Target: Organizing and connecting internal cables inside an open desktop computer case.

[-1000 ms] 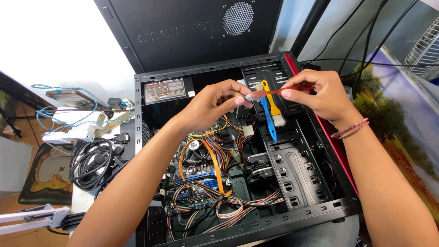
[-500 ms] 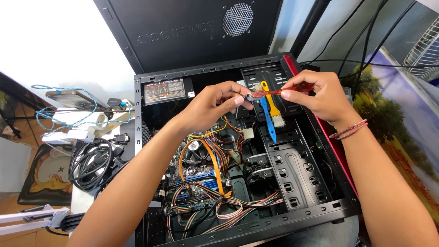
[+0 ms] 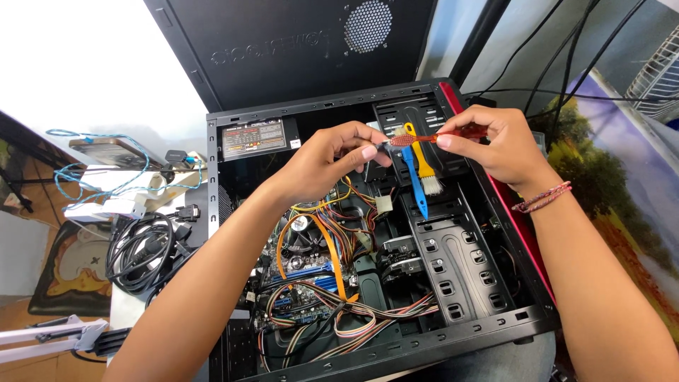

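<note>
Holding unchanged over the open computer case (image 3: 523, 322): left hand (image 3: 322, 161) and right hand (image 3: 495, 141) fingers still pinch the red screwdriver (image 3: 431, 138) ends, above the brushes (image 3: 421, 170).

A white table (image 3: 152, 180) carries the open black computer case (image 3: 382, 354) at the centre. At nine o'clock of the case lies a coil of black cables (image 3: 138, 251); at ten o'clock, tangled blue cord (image 3: 85, 173) and a grey flat device (image 3: 113, 150).
</note>
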